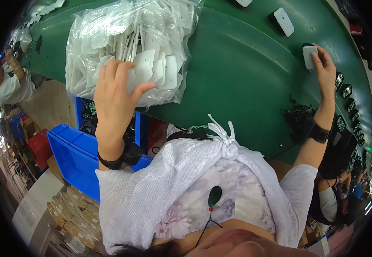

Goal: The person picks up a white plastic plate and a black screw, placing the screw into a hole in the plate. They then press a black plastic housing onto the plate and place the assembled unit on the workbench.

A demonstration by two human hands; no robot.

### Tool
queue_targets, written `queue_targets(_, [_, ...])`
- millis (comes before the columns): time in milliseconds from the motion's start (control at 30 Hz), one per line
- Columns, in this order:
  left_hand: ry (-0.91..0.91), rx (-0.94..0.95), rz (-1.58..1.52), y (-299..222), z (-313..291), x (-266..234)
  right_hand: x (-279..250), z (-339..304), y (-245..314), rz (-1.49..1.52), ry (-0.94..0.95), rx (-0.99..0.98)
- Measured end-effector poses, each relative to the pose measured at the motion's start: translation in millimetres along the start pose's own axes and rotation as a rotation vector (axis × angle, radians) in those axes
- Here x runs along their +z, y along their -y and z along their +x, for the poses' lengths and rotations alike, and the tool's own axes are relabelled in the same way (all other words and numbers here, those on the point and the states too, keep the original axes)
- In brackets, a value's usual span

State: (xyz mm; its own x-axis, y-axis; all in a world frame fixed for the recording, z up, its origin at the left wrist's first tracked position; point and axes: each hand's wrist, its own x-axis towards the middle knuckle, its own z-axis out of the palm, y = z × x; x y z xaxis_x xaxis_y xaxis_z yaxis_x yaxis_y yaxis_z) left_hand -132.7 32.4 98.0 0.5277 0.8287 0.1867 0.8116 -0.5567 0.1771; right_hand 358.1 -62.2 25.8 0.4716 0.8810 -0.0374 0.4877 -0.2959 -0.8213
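My left hand (pixel 114 88) reaches over a clear plastic bag (pixel 75 64) full of white plastic covers (pixel 143 68). Its thumb and fingers are spread apart at the near covers, and nothing shows gripped between them. Off to the right, my right hand (pixel 325 64) holds a small white rectangular case (pixel 309 58) with rounded corners and a dark part at its top edge. The thumb lies on the white face; the other fingers are partly hidden behind it. Farther up the table lies a similar white case (pixel 284 22) with a dark underside.
The green table (pixel 237 85) has a row of black cases with circuit boards (pixel 347 91) along its right side. A tangle of small black parts (pixel 297 118) lies inside my right forearm. Blue bins (pixel 72 147) stand below the table's left edge. Other people work at both sides.
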Motion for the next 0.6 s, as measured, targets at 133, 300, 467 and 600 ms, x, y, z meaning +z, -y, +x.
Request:
queue_targets(133, [0.084,0.073,-0.013,4.5,-3.8,-0.9,-15.6,13.0,-16.7,-0.070,0.022,0.125])
queue_targets(300, [-0.012,0.037,-0.065,5.2,-2.2,9.9,-20.6,17.9,-26.5,-0.042,-0.041,0.095])
queue_targets(467, [-0.281,-0.011,-0.478,-24.5,14.0,21.3,-23.9,-24.7,-12.7,-0.070,-0.345,-0.119])
queue_targets(600, [-0.115,0.339,-0.510,-64.1,27.3,28.5,2.4,-76.0,27.3,-0.207,-0.232,-0.108])
